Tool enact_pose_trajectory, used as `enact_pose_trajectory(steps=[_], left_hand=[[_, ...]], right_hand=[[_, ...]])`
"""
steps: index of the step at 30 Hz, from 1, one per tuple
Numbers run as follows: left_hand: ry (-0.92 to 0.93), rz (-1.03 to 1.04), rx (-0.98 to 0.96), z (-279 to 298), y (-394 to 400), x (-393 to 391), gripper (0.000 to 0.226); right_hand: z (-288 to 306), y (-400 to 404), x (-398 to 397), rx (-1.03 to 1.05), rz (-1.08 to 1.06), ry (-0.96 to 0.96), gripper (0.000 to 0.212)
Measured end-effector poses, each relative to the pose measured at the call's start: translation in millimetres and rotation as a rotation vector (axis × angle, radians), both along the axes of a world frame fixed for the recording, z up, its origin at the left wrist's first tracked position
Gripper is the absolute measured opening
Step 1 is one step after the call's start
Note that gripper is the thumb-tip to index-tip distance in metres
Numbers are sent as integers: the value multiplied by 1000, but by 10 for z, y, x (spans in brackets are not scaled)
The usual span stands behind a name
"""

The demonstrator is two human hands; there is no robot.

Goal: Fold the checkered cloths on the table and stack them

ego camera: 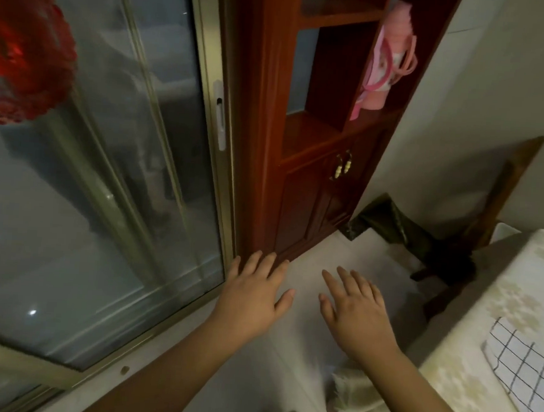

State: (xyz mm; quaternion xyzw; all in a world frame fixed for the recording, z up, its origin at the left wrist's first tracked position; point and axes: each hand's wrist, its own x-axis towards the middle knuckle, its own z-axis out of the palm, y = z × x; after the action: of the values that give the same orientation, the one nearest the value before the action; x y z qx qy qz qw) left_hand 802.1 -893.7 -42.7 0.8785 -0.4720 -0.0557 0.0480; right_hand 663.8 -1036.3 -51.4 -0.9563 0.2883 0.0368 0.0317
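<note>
Hands both held out in the air over pale floor, palms down, fingers straight and spread, holding nothing. Left hand [251,296] is nearest the sliding glass door [105,178] and the foot of the red-brown wooden cabinet [317,189]; right hand [358,314] is just beside it, apart from it, with a narrow gap between the thumbs. Checkered cloth [525,368], white with dark grid lines, lies at far right on the table [464,389], which wears a pale floral cover; only part of the cloth is in view, cut by the frame edge, well apart from both hands. Pink bottle with strap [392,56] stands on an open cabinet shelf. Dark wooden chair [453,257] sits by the wall behind the table. Red paper decoration [24,47] on the glass, upper left.
</note>
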Motion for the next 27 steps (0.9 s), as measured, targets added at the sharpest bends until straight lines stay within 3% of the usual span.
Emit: enact_pose_trajectory(steps=[9,13,15,19,27], left_hand=[[-62,-173,34,116,-1293,483,62],[-84,-245,13,255,-1911,608,60],[-89,-272,-2,319,-2215,650,60],[-87,-333,-19,388,-2733,682,61],[-142,-520,-23,240,-3754,785,62]], right_hand=[[79,-1070,320,6,-165,-41,72],[224,-1543,357,27,-213,-83,112],[271,-1814,357,21,-236,-109,120],[293,-2258,340,-9,-304,-147,92],[107,-2989,324,32,-448,-131,82]])
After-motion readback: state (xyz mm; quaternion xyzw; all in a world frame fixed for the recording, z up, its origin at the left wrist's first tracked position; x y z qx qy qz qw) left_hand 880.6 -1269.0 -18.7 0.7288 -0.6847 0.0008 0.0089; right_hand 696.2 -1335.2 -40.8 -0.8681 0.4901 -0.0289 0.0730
